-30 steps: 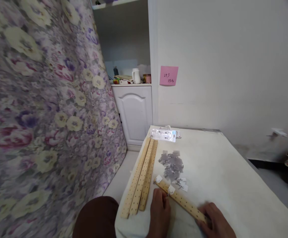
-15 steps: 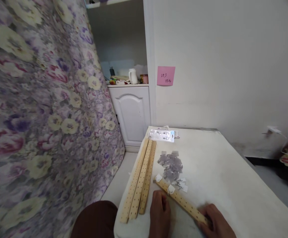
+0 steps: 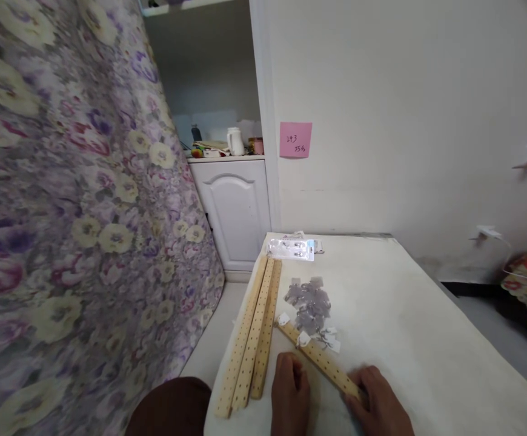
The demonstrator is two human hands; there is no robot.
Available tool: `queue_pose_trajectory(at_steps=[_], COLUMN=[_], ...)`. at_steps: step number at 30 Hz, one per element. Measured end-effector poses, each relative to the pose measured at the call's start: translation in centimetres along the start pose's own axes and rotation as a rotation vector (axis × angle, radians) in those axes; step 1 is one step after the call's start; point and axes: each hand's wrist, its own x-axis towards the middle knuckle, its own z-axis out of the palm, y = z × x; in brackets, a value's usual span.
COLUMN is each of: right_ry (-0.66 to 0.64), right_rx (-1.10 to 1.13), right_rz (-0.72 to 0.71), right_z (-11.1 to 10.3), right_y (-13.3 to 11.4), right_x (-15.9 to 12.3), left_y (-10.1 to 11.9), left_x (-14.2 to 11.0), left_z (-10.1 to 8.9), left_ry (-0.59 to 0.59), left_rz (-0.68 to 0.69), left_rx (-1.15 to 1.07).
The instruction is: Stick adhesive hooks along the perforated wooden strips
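Observation:
A wooden strip with rows of holes (image 3: 320, 359) lies slanted on the white table (image 3: 400, 327), with two small white tags clipped near its far end. My right hand (image 3: 379, 402) is closed on the strip's near end. My left hand (image 3: 291, 390) rests with curled fingers beside the strip's middle, touching it. Just beyond lies a pile of small grey packets (image 3: 309, 303).
Three more perforated wooden strips (image 3: 252, 336) lie side by side along the table's left edge. A clear blister pack (image 3: 291, 248) sits at the far edge. A flowered curtain (image 3: 72, 212) hangs close on the left. A white cabinet (image 3: 234, 206) and a pink note (image 3: 295, 139) are behind.
The view has drifted a little to the right and down. Both hands stay on the slanted strip, which has barely moved.

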Motion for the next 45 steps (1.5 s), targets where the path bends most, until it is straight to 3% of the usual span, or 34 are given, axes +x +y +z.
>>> queue_pose_trajectory(at_steps=[7,11,14,20,27,31,38,45], right_ry=[0.009,-0.071,-0.107,-0.093,-0.161,-0.163,-0.126,-0.269], right_rx=[0.011,0.120,0.178,0.115,-0.095,-0.148,0.258,0.530], right_rz=[-0.010,0.013,-0.012,-0.211,-0.362,-0.397,-0.238,-0.093], right_z=[0.2,-0.3,-1.2,-2.6,-0.8,0.1,-0.2,-0.7], right_y=[-0.3,0.2,0.6,-0.3,-3.3,-3.5,-1.7,0.4], right_x=[-0.3,0.3,1.8,6.5,9.3,9.7,10.9,10.8], left_y=[-0.1,-0.2,-0.2,-0.1,0.0,0.2,0.6,0.7], left_x=[0.0,0.1,0.1,0.1,0.0,0.0,0.0,-0.1], left_z=[0.1,0.2,0.2,0.3,0.4,0.5,0.2,0.4], left_ry=[-0.001,0.003,0.017,0.021,0.008,0.024,0.011,-0.001], left_rz=[0.005,-0.002,0.007,0.036,0.010,-0.003,-0.011,-0.018], left_rx=[0.014,0.008,0.012,0.032,0.015,-0.003,-0.014,-0.015])
